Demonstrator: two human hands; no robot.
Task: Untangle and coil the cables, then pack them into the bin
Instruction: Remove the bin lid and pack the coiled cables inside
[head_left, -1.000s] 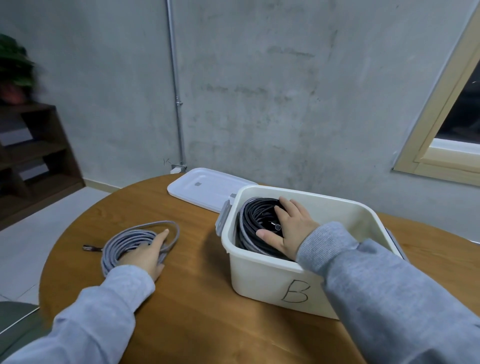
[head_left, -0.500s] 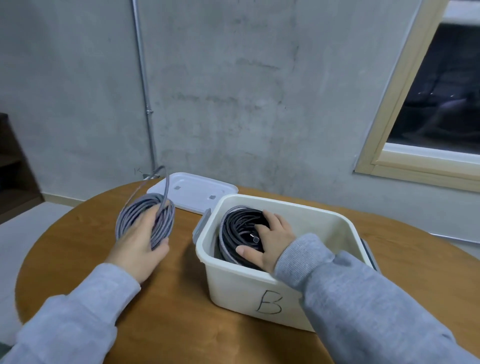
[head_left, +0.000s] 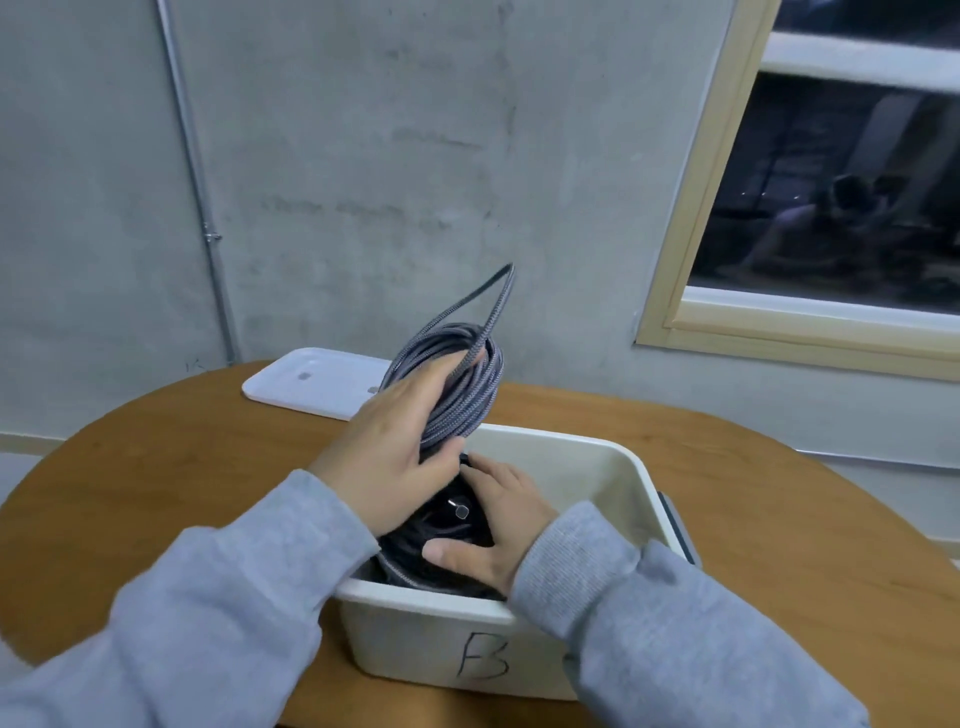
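Lifted off the table a second ago, the grey braided coil (head_left: 457, 384) now stands upright over the left end of the white bin (head_left: 597, 462), carried there by the left hand (head_left: 400, 452). That hand grips the coil, fingers spread along its near face and thumb curled round its lower edge; one loose loop of the cable juts up and to the right above the bundle. The right hand (head_left: 493, 535) remains inside the bin, fingers fairly straight and thumb out to the left, pressing flat on the black coiled cable (head_left: 441, 535) that lies at the bin's left end (a small metal connector shows between the two hands). The bin sits on the round wooden table (head_left: 182, 478), a handwritten "B" on its near wall, with a grey latch on its right side. Behind it, the white lid (head_left: 317, 379) lies flat on the table near the far edge. Both arms wear grey sleeves.
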